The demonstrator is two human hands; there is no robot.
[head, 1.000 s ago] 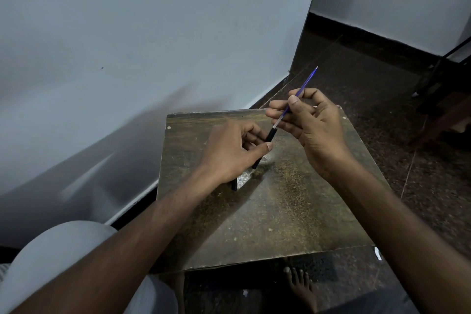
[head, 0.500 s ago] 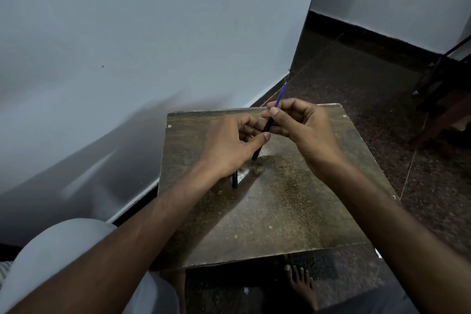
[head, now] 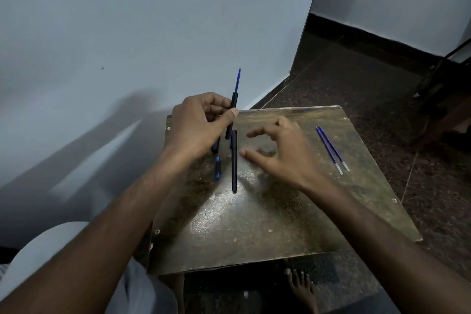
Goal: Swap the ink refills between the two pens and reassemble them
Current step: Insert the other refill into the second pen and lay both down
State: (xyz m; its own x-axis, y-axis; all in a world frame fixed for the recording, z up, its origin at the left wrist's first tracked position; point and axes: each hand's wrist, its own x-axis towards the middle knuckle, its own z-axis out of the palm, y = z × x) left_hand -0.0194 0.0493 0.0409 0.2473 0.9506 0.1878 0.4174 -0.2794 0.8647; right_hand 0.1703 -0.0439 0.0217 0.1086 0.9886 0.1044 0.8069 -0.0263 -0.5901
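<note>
My left hand (head: 201, 125) grips a black pen barrel (head: 232, 112) held almost upright over the table's far left part, with a blue refill (head: 237, 81) sticking out of its top. A second black pen barrel (head: 234, 160) lies on the table (head: 267, 224) just below it. A small black and blue pen piece (head: 217, 168) lies to its left, and another dark piece (head: 215, 146) is partly hidden under my left hand. My right hand (head: 280, 153) hovers over the table right of the lying barrel, fingers spread, holding nothing. Two blue refills (head: 331, 149) lie side by side near the right edge.
The small brown table stands against a white wall (head: 127, 33) on the left. Dark speckled floor (head: 369, 79) lies beyond and to the right, with dark wooden furniture (head: 448, 99) at far right. My knee (head: 51, 250) and bare foot (head: 300, 285) show below the table's near edge.
My right hand has let go of the refill and moved down to the right, opening. The left hand has raised the barrel upright with the refill in it. The view shifted, showing the refills at right.
</note>
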